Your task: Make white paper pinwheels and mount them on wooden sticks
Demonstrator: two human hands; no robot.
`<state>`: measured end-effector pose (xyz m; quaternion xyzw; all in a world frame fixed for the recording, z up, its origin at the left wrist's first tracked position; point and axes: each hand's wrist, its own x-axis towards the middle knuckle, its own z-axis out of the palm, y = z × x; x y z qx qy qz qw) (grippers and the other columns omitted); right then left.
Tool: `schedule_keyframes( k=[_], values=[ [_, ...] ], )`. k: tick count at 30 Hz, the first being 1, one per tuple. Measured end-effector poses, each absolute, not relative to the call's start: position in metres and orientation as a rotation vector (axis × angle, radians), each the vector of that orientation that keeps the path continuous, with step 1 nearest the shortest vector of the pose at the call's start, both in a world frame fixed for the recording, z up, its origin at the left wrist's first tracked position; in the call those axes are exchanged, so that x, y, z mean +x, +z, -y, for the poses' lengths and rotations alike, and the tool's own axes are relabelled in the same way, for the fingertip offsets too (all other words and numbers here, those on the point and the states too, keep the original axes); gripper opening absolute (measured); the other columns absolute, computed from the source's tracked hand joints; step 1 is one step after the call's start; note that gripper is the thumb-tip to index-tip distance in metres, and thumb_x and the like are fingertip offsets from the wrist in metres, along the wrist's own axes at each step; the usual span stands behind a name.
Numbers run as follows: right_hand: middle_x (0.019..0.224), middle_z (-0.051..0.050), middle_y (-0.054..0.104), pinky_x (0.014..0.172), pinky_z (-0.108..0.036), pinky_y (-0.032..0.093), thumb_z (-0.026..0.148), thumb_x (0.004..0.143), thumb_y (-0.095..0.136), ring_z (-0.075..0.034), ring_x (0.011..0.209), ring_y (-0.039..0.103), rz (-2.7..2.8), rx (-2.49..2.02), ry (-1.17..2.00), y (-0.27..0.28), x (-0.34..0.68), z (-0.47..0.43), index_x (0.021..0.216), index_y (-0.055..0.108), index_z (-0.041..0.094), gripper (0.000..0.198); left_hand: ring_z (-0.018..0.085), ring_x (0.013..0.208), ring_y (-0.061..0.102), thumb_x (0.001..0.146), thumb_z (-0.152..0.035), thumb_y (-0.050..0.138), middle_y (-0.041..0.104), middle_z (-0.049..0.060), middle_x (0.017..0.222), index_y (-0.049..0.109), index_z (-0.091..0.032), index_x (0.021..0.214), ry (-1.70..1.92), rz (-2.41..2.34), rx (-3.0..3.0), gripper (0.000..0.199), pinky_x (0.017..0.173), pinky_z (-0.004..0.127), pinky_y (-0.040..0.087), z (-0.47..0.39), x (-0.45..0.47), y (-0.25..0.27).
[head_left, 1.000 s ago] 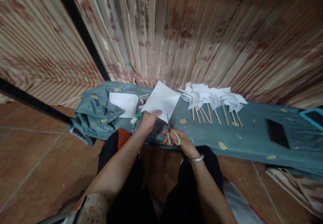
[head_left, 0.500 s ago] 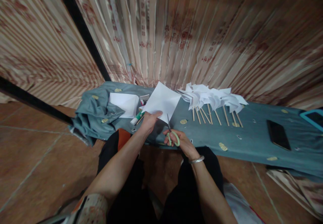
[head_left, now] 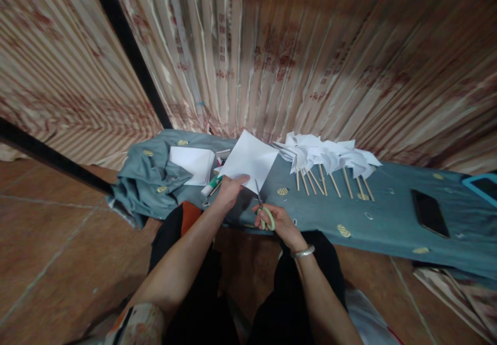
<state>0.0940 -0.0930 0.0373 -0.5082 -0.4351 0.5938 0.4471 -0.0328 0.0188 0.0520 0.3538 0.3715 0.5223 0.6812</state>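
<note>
A white square sheet of paper point(head_left: 250, 153) is pinched at its near left edge by my left hand point(head_left: 231, 190), the thumb lying on top. My right hand point(head_left: 277, 220) grips a pair of scissors point(head_left: 265, 217) by its pale green handles. The blades point away from me and meet the sheet's near corner. A stack of white paper point(head_left: 192, 162) lies to the left. Beside my left hand is a glue stick point(head_left: 210, 185) with a green band, partly hidden by the sheet.
Several white paper pinwheels point(head_left: 330, 153) on wooden sticks lie in a row to the right. Farther right are a dark phone point(head_left: 429, 213) and a blue-framed device point(head_left: 483, 185). A green-grey cloth point(head_left: 380, 231) covers the bench, bunched at its left end. A curtain hangs behind.
The scissors have turned slightly, their handles a little further left. My left hand keeps its hold on the sheet. The whole view has shifted slightly.
</note>
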Motion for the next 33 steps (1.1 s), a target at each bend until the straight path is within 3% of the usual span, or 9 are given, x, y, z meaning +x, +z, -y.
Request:
schedule_keyframes(
  k=[18,27,33],
  values=[
    [0.059,0.003,0.062,0.053,-0.024,0.039,0.060,0.065,0.075,-0.009,0.052,0.052,1.011,-1.278,1.472,0.036,0.092,0.093,0.085,0.067,0.017,0.048,0.020,0.069,0.065,0.050,-0.019,0.077,0.072,0.003,0.079,0.067,-0.017,0.100,1.168,-0.847,0.770,0.051,0.063,0.029,0.049,-0.019,-0.032,0.051],
    [0.062,0.001,0.064,0.052,-0.024,0.039,0.063,0.066,0.073,-0.010,0.053,0.053,1.024,-1.300,1.447,0.036,0.095,0.092,0.086,0.067,0.018,0.050,0.017,0.063,0.061,0.051,-0.018,0.076,0.070,0.000,0.071,0.066,-0.019,0.073,1.112,-0.828,0.828,0.024,0.066,0.029,0.048,-0.017,-0.030,0.043],
    [0.060,0.002,0.062,0.052,-0.024,0.039,0.063,0.067,0.072,-0.010,0.053,0.051,1.041,-1.304,1.414,0.035,0.095,0.093,0.086,0.067,0.018,0.049,0.020,0.070,0.064,0.053,-0.018,0.075,0.072,0.002,0.077,0.067,-0.020,0.074,1.100,-0.810,0.868,0.022,0.070,0.030,0.049,-0.014,-0.028,0.046]
  ],
)
